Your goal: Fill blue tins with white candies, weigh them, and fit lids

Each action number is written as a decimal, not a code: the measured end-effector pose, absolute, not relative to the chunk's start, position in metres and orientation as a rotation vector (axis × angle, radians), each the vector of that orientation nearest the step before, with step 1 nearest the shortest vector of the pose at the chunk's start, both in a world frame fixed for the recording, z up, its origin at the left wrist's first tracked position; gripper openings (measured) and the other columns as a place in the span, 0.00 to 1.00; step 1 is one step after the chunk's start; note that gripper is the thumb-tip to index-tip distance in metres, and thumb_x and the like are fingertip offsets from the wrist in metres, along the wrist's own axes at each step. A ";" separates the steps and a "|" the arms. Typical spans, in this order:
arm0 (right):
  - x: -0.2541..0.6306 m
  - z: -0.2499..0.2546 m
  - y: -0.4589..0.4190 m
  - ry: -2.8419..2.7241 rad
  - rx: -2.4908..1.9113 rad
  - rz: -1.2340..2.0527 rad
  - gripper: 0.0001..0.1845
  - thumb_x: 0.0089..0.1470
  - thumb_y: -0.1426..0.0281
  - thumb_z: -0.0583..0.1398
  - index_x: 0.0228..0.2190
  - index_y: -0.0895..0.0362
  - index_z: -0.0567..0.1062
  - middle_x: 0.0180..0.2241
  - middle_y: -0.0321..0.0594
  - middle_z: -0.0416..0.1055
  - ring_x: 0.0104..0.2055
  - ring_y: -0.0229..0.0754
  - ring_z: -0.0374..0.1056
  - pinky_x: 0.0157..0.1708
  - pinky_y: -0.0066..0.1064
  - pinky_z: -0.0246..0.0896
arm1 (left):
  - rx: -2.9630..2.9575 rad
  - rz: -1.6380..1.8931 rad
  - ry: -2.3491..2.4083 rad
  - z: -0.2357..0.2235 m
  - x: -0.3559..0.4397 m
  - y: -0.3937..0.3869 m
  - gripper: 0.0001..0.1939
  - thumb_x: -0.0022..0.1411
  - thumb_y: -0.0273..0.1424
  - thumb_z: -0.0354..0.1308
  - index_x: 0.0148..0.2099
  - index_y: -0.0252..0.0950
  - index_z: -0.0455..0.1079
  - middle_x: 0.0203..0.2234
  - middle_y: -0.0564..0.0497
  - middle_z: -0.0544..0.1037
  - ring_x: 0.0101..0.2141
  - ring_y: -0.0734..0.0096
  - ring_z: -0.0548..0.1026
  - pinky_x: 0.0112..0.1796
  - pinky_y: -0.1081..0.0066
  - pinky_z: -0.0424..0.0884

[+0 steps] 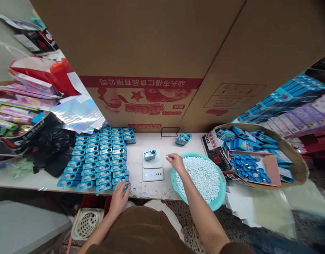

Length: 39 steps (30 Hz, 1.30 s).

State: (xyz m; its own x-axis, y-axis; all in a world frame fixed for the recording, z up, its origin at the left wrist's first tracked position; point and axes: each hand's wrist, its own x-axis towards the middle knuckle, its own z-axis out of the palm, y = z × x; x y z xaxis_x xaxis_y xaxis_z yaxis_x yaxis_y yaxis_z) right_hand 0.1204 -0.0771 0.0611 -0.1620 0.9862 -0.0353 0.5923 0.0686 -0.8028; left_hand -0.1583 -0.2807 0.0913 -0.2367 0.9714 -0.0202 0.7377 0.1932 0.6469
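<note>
Rows of blue boxes [104, 158] are ranged ahead and left of the left hand [120, 194]; its fingers are loosely spread, nothing visibly held — the nearest row could be toppled by a nudge. Between the hands, one blue box [150, 155] is set on a digital scale [153, 175]. The right hand [174, 162] is poised just right of it, fingertips narrowed; whether anything is pinched cannot be told. Beside it, white pellets [203, 173] could be spilled if the turquoise basin [222, 194] were knocked by the right forearm [201, 208].
</note>
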 end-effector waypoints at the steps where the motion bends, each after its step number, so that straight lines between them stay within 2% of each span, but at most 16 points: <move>1: 0.108 0.065 -0.067 -1.906 -1.530 0.938 0.09 0.48 0.68 0.59 0.31 0.55 0.79 0.30 0.40 0.74 0.30 0.39 0.68 0.36 0.29 0.61 | 1.586 0.741 2.057 0.092 -0.158 -0.283 0.14 0.60 0.41 0.50 0.41 0.39 0.71 0.38 0.47 0.77 0.43 0.60 0.73 0.46 0.60 0.68; 5: 0.069 0.076 -0.040 -2.302 -1.440 0.882 0.11 0.49 0.73 0.58 0.34 0.53 0.79 0.33 0.39 0.73 0.33 0.37 0.68 0.37 0.26 0.59 | 1.524 0.785 2.112 0.091 -0.161 -0.296 0.14 0.60 0.40 0.50 0.40 0.39 0.71 0.38 0.47 0.76 0.43 0.61 0.72 0.46 0.60 0.68; 13: 0.038 0.076 -0.032 -2.629 -1.391 0.828 0.11 0.46 0.76 0.58 0.30 0.54 0.80 0.33 0.39 0.73 0.35 0.38 0.66 0.36 0.25 0.56 | 1.361 0.826 2.231 0.084 -0.165 -0.328 0.14 0.60 0.40 0.50 0.42 0.38 0.71 0.40 0.46 0.76 0.45 0.60 0.71 0.49 0.58 0.67; 25: 0.034 0.071 -0.036 -2.709 -1.421 0.751 0.14 0.44 0.78 0.59 0.34 0.55 0.79 0.35 0.40 0.73 0.34 0.39 0.66 0.35 0.25 0.56 | 1.298 0.868 2.284 0.084 -0.161 -0.347 0.14 0.60 0.39 0.50 0.41 0.38 0.71 0.39 0.46 0.76 0.44 0.62 0.72 0.48 0.59 0.68; 32: 0.034 0.074 -0.034 -2.678 -1.418 0.749 0.15 0.43 0.79 0.58 0.33 0.54 0.79 0.34 0.39 0.74 0.35 0.39 0.67 0.35 0.25 0.56 | 1.268 0.904 2.276 0.081 -0.160 -0.351 0.13 0.59 0.40 0.51 0.40 0.39 0.72 0.37 0.47 0.76 0.43 0.61 0.73 0.47 0.59 0.68; 35: 0.036 0.075 -0.034 -2.660 -1.412 0.757 0.17 0.43 0.80 0.57 0.34 0.53 0.79 0.32 0.37 0.74 0.34 0.39 0.67 0.35 0.25 0.56 | 1.150 0.947 2.236 0.096 -0.158 -0.339 0.15 0.58 0.42 0.52 0.40 0.38 0.72 0.36 0.47 0.77 0.41 0.61 0.73 0.45 0.59 0.69; 39: 0.038 0.075 -0.036 -2.644 -1.394 0.767 0.17 0.43 0.80 0.56 0.32 0.53 0.79 0.30 0.36 0.75 0.34 0.39 0.67 0.35 0.25 0.56 | 0.960 1.058 2.004 0.159 -0.152 -0.305 0.18 0.57 0.45 0.52 0.39 0.38 0.71 0.34 0.48 0.77 0.36 0.63 0.75 0.40 0.63 0.71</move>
